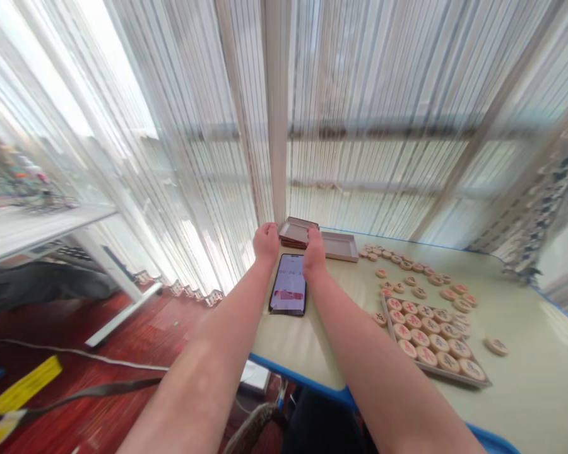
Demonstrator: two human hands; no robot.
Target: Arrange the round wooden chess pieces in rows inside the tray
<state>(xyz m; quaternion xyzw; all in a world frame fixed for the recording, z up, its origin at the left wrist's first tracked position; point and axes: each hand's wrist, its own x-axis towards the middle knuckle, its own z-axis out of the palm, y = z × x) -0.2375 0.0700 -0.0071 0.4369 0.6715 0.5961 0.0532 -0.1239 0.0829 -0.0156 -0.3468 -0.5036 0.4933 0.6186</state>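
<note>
At the counter's (355, 284) far end, a shallow open box (298, 229) sits between the left hand (266, 241), fingers curled, and the right hand (314, 251) (whether either grips it, I cannot tell). A smartphone (288, 284) lies nearer; xiangqi pieces (430, 325) fill a tray (454, 377).

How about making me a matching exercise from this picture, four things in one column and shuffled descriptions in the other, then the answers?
Column one
1. Phone
2. Near tray
3. Stacked trays
4. Table edge

Column two
A. Blue
B. Seen between the left hand and the right hand
C. Lit screen facing up
D. Filled with rows of round pieces

Right pairs: 1-C, 2-D, 3-B, 4-A
</note>
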